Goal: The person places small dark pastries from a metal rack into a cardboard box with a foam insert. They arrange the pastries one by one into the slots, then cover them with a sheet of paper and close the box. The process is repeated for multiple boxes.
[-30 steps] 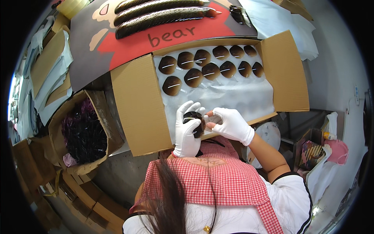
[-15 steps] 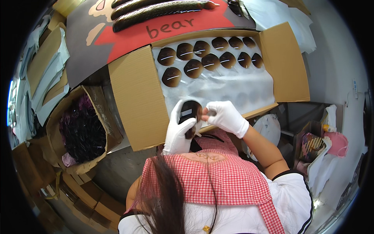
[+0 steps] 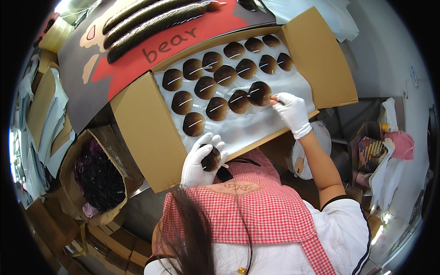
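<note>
My gloved left hand (image 3: 200,160) is closed around a brown-tinted sunglass lens (image 3: 211,158), low at the near left of the cardboard box. Whether more lenses are stacked behind it cannot be made out. My right hand (image 3: 290,113), its glove leaving the fingertips bare, pinches another sunglass lens (image 3: 260,94) by its right edge. That lens is over the white sheet (image 3: 256,119), its left edge overlapping a lens (image 3: 239,101) beside it. Behind these, several dark-to-light brown lenses lie in rows on the sheet, pale tabs showing beside some.
The open cardboard box (image 3: 146,130) has flaps spread left and right. Long bundles of shiny dark lenses (image 3: 151,39) rest on a red and grey mat (image 3: 123,75) beyond it. On the left stands a carton (image 3: 71,188) of dark wrapped pieces; a pink item (image 3: 400,145) sits at right.
My right hand has moved away from my left, carrying a lens to the right over the sheet. More lenses lie in the near row. The whole view has shifted and turned a little.
</note>
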`<state>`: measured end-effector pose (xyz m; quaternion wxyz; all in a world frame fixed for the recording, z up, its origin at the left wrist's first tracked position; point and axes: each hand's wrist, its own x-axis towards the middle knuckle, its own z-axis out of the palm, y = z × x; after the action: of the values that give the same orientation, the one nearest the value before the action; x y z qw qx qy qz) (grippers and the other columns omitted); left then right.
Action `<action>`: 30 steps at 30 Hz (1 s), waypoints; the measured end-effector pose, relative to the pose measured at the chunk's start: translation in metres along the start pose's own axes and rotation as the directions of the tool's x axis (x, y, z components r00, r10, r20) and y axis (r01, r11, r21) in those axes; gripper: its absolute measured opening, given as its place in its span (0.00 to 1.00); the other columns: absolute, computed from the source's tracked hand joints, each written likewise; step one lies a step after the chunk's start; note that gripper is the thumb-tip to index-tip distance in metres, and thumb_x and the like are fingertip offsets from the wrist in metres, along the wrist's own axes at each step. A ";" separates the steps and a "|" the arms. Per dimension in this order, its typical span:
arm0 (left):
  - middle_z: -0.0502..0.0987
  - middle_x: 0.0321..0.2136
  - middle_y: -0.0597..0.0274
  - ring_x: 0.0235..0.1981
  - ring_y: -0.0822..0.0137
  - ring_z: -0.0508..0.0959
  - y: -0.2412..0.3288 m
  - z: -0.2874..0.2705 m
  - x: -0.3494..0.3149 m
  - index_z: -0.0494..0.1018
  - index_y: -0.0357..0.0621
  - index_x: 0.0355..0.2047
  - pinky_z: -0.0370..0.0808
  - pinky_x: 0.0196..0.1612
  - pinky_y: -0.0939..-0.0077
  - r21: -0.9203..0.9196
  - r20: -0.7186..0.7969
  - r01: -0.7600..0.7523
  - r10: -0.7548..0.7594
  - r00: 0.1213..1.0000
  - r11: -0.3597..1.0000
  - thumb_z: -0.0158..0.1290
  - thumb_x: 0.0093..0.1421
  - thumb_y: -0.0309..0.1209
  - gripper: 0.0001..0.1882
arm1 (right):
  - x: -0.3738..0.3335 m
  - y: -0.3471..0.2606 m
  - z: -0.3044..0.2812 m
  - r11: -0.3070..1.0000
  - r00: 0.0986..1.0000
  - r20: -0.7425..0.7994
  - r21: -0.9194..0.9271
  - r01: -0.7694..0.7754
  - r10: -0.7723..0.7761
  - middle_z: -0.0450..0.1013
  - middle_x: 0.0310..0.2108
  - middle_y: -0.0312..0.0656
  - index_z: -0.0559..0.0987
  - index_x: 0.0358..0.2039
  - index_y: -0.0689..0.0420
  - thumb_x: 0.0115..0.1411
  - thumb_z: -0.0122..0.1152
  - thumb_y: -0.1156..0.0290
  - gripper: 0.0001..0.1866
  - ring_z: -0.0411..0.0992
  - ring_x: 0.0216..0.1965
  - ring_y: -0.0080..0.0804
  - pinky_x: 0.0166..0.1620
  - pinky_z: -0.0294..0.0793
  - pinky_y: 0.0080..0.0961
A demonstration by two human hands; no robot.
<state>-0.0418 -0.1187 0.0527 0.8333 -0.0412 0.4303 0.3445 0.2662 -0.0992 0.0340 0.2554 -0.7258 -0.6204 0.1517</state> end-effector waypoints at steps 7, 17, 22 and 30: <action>0.70 0.55 0.58 0.57 0.58 0.71 -0.005 0.032 0.024 0.63 0.46 0.61 0.70 0.60 0.53 0.000 0.136 -0.003 0.003 0.991 1.000 0.49 0.63 0.24 0.24 | 0.004 0.058 -0.038 0.996 0.990 -0.125 -0.051 -0.076 0.069 0.81 0.35 0.45 0.83 0.35 0.60 0.53 0.67 0.73 0.09 0.80 0.35 0.40 0.41 0.78 0.30; 0.69 0.55 0.59 0.58 0.61 0.70 -0.034 0.063 0.052 0.61 0.51 0.62 0.66 0.64 0.62 -0.174 0.320 -0.158 0.207 0.924 0.972 0.47 0.60 0.17 0.30 | -0.028 -0.026 -0.040 0.985 0.963 0.253 0.168 0.047 -0.089 0.79 0.38 0.48 0.81 0.42 0.59 0.54 0.68 0.66 0.16 0.79 0.36 0.41 0.40 0.78 0.31; 0.72 0.55 0.56 0.58 0.59 0.70 -0.043 0.045 0.037 0.65 0.43 0.58 0.65 0.65 0.58 -0.171 0.241 -0.314 0.348 0.906 0.934 0.47 0.61 0.21 0.23 | -0.049 -0.096 0.002 0.958 0.889 0.457 0.268 -0.104 -0.032 0.78 0.30 0.48 0.82 0.37 0.59 0.53 0.69 0.66 0.13 0.78 0.30 0.41 0.36 0.77 0.29; 0.64 0.63 0.45 0.64 0.53 0.65 -0.010 -0.031 -0.001 0.60 0.32 0.63 0.56 0.70 0.54 0.187 0.309 -0.764 0.702 0.642 0.617 0.51 0.55 0.25 0.34 | -0.059 -0.116 0.038 0.901 0.821 0.549 0.419 -0.110 -0.155 0.79 0.29 0.47 0.81 0.31 0.59 0.53 0.67 0.65 0.11 0.79 0.31 0.44 0.37 0.77 0.33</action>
<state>-0.0569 -0.1381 0.0318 0.6538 0.3019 0.3676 0.5884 0.1399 -0.1384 0.0619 0.2145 -0.5642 -0.6275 0.4919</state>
